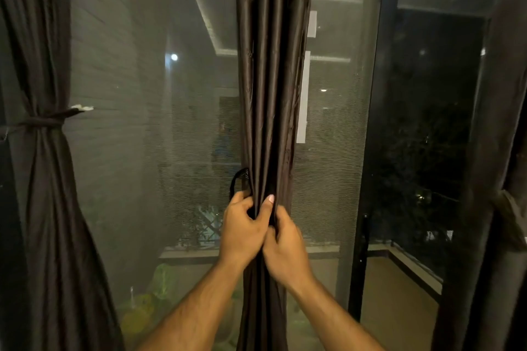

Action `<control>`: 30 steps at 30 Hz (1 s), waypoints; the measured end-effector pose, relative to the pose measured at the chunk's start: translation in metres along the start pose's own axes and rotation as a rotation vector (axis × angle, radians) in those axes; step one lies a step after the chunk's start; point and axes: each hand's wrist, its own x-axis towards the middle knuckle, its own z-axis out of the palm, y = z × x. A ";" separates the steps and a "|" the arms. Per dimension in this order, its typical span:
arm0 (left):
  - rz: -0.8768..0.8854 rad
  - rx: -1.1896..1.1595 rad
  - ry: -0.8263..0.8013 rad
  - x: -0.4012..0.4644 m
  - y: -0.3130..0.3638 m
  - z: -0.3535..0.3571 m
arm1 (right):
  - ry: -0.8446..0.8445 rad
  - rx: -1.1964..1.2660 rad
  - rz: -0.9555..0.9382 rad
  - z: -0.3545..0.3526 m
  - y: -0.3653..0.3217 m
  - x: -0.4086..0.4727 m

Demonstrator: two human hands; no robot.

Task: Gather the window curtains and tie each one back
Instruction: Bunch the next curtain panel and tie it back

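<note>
A dark brown middle curtain (271, 71) hangs gathered into a narrow bundle before the window. My left hand (242, 229) and my right hand (285, 245) grip the bundle side by side at waist height, fingers curled into its folds. A dark tie-back strap (239, 181) loops out from the bundle's left edge just above my left hand, which seems to hold its lower end. The left curtain (42, 179) hangs gathered, cinched by a tie-back (45, 122). A third curtain (490, 165) hangs at the right edge.
Behind the curtains is a glass window with mesh (148, 137) and a dark vertical frame (370, 151). Outside it is night, with a balcony ledge (405, 265) and plants below.
</note>
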 end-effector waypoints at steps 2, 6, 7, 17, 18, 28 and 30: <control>-0.016 0.015 0.033 0.004 -0.003 -0.003 | -0.040 0.009 0.001 0.003 0.001 -0.001; -0.036 0.045 0.073 0.012 -0.008 -0.009 | -0.035 0.072 0.008 0.005 0.002 -0.002; -0.029 0.051 0.082 0.012 -0.009 -0.010 | 0.012 0.087 0.029 0.005 0.003 -0.001; 0.059 0.093 0.061 0.004 -0.009 -0.018 | 0.028 0.220 0.188 0.008 0.001 0.033; 0.078 0.094 0.039 0.003 -0.008 -0.017 | -0.018 0.289 0.209 0.009 -0.007 0.036; -0.190 -0.140 0.199 0.027 -0.011 -0.025 | -0.063 0.224 0.408 0.004 -0.038 0.105; -0.205 -0.127 0.185 0.035 -0.008 -0.030 | -0.108 0.247 0.402 0.008 -0.034 0.112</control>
